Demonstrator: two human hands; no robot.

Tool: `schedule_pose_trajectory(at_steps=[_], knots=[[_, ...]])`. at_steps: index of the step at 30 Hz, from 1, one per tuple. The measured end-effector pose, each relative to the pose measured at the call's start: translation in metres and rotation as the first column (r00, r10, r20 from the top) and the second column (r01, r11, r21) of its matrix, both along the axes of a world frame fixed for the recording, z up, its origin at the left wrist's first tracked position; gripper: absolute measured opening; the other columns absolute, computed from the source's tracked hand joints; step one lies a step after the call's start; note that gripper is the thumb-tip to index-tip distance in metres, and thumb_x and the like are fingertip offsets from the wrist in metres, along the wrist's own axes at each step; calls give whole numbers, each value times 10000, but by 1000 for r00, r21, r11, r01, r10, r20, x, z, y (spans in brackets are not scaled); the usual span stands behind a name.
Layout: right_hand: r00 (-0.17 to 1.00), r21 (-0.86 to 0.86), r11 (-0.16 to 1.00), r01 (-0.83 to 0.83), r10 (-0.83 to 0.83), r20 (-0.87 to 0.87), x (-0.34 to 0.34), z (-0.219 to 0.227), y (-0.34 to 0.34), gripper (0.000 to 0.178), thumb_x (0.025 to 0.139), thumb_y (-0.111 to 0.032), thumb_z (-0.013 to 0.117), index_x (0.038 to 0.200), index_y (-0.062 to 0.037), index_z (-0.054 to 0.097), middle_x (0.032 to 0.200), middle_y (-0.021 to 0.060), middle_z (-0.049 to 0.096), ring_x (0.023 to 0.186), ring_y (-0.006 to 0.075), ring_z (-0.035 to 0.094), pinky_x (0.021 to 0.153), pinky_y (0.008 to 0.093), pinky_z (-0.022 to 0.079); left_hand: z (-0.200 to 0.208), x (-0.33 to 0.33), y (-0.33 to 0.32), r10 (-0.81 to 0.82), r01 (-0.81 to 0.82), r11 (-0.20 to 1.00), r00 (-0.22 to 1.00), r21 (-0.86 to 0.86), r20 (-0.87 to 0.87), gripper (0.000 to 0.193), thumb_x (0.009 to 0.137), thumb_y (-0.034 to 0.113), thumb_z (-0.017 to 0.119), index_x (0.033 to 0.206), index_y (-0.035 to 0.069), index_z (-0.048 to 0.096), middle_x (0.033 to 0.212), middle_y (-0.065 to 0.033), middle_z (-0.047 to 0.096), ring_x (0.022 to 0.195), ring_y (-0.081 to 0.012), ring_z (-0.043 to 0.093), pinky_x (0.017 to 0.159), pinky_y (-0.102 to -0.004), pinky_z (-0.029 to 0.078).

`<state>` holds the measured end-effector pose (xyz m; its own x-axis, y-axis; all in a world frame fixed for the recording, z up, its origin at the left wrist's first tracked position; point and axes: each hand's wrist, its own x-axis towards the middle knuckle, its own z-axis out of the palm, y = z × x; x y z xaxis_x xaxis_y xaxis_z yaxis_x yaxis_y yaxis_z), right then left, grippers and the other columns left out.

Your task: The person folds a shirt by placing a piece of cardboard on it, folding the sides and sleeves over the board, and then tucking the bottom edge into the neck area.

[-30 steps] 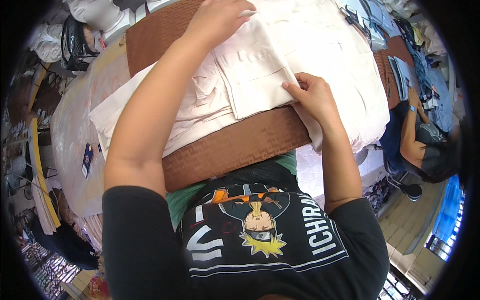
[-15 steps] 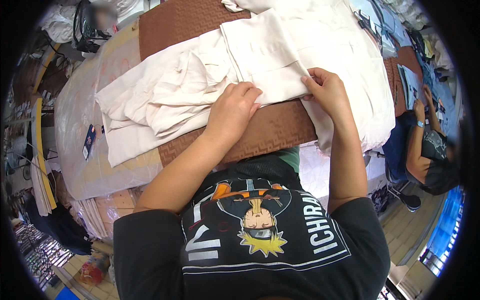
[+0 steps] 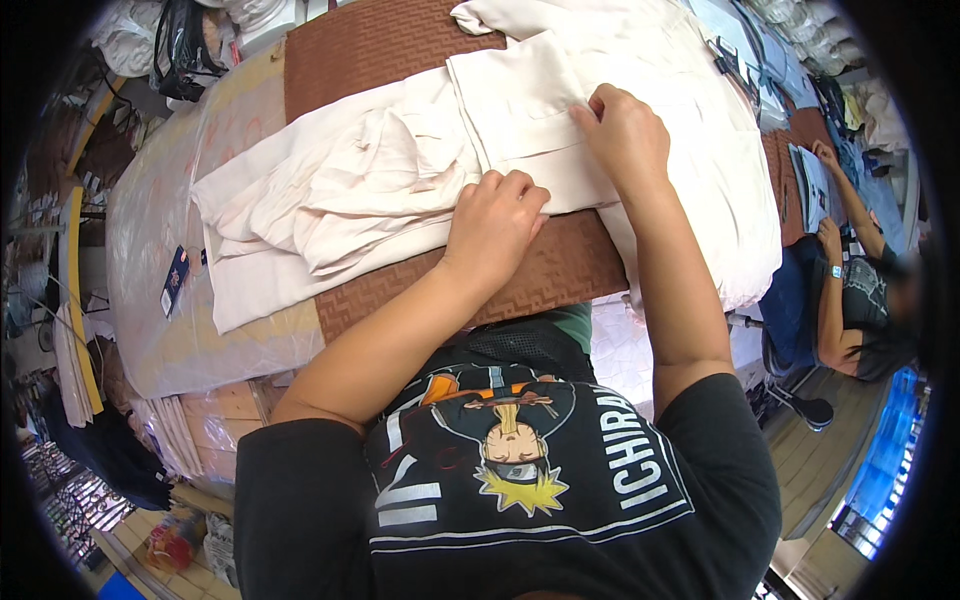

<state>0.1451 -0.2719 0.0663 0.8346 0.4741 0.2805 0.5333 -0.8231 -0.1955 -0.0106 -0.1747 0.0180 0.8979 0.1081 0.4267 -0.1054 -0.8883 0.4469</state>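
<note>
A folded cream garment (image 3: 350, 190) lies across the table, its left part rumpled and its right part folded over flat. My left hand (image 3: 497, 222) is at the near edge of that flat part, fingers curled and closed on the cloth. Farther right and higher up, my right hand (image 3: 630, 140) bends over the garment's right end, its thumb and fingers drawn together at the fabric. Its fingertips are partly hidden. Under and beyond it spreads a pile of cream cloth (image 3: 700, 170).
Brown patterned cloth (image 3: 550, 265) and clear plastic sheeting (image 3: 150, 270) cover the table. A dark tag (image 3: 175, 280) lies at the left. At the far right another person (image 3: 850, 290) handles folded blue clothing (image 3: 813, 190). A dark bag (image 3: 180, 50) stands at the back left.
My right hand has moved away from the near corner, up and slightly left across the garment's right end. My left hand has slid a little to the right along the near edge.
</note>
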Motion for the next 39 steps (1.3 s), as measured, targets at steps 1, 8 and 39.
schedule_pose_trajectory(at_steps=[1,8,39], knots=[[1000,10,1000,12,-12,-19,1,-1,-1,283,797,-341,667,786,-59,652,690,89,656,651,256,628,608,351,484,-3,3,2,-6,6,1000,1000,-12,6,184,740,137,685,915,94,648,908,-40,600,841,-247,563,732,-368,454],[988,124,986,108,-93,-124,5,2,-17,204,814,-274,621,814,-74,655,759,139,664,724,324,635,647,416,495,-8,10,-3,-35,40,998,995,-52,95,114,759,111,668,871,87,675,883,-46,626,820,-243,593,725,-355,474],[741,-366,669,646,-665,93,241,-49,-325,357,881,-311,474,1073,-45,614,1094,223,618,1044,358,598,861,472,478,35,60,126,25,-23,999,999,49,-31,146,807,136,641,936,100,699,976,-27,665,881,-213,616,775,-328,482]])
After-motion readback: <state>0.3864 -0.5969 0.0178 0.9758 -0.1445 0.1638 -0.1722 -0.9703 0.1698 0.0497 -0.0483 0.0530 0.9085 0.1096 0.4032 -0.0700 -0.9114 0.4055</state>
